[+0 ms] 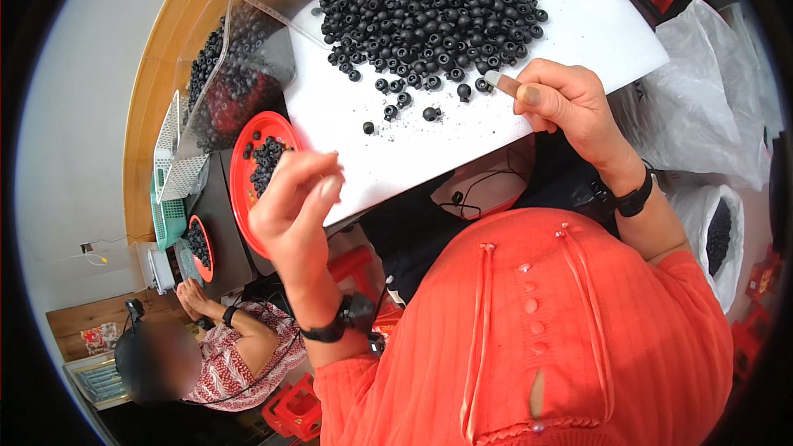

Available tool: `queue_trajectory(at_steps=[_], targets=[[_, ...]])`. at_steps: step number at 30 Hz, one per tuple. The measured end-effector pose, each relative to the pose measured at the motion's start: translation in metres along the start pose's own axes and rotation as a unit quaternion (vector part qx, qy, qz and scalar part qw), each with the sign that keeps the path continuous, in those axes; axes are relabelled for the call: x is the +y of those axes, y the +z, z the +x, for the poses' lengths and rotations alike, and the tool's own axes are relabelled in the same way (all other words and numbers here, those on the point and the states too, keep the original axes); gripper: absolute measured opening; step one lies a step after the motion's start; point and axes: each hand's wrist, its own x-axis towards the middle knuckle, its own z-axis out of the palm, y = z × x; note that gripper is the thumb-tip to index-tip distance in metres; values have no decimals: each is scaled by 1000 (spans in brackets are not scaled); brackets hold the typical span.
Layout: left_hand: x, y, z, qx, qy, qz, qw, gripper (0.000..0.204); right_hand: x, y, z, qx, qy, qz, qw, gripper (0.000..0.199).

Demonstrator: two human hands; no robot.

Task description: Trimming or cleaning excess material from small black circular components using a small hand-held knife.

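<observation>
Right hand (562, 99) upper right, fingers curled beside black rubber caps (429, 8) on white board (396, 149), left hand (293, 202) centre-left, fingertips pinched, contents unclear, above red dish (241, 167)

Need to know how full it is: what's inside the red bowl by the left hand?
The red bowl holds a small heap of black rubber caps, with bare red showing around them. The left hand covers the bowl's near edge, so anything lying there cannot be seen.
</observation>
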Motion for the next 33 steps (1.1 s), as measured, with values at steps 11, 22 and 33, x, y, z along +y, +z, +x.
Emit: queue_trajectory(at_steps=[11,22,33], targets=[[105,37,-14,-290,233,-489,789,33,0,8,2,7,0,-24,1000,33],[111,46,-22,-262,261,-519,771,28,-1,12,0,7,-11,-28,1000,32],[-9,32,26,3,81,303,950,21,2,5,-4,18,2,-42,999,30]])
